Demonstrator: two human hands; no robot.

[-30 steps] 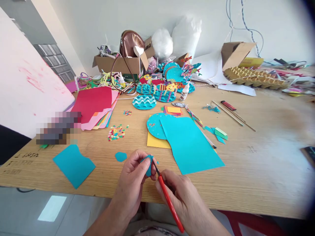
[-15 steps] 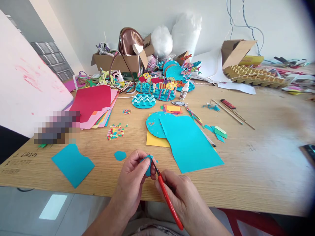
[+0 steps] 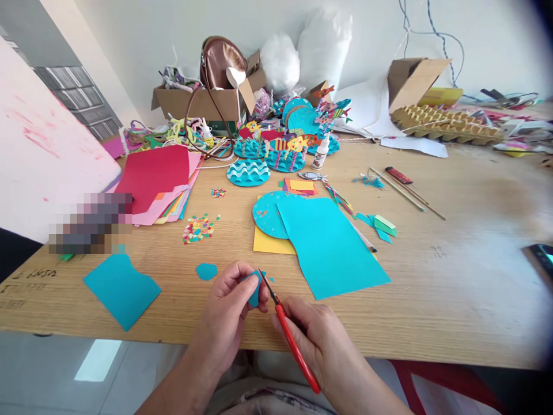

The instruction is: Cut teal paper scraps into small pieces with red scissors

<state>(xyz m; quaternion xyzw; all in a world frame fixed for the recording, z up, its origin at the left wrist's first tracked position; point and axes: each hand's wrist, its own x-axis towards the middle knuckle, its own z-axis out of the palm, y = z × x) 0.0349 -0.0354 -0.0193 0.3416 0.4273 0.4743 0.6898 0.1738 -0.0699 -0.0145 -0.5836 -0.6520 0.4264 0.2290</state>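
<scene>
Near the table's front edge, my left hand (image 3: 231,305) pinches a small piece of blue paper (image 3: 254,290) between thumb and fingers. My right hand (image 3: 313,328) is closed round red-handled scissors (image 3: 294,346), whose dark blades point up and left at the edge of that piece. A tiny blue scrap (image 3: 272,279) shows just beyond the blades. Left of my left hand lies a small blue cut shape (image 3: 207,271). A large blue sheet (image 3: 332,248) rests behind my right hand, partly over a blue disc (image 3: 270,214) and yellow paper (image 3: 272,242).
A blue offcut (image 3: 123,291) lies at the left, with colored paper dots (image 3: 199,229) and stacked sheets (image 3: 153,178) behind. Farther back are decorated blue discs (image 3: 248,173), a glue bottle (image 3: 320,153) and a cardboard box (image 3: 177,104). Thin sticks (image 3: 397,189) lie at the right.
The view has shifted slightly, so things on the table sit a little farther left. The blue piece has turned a little in my left hand, and the scissor blades still touch its edge area.
</scene>
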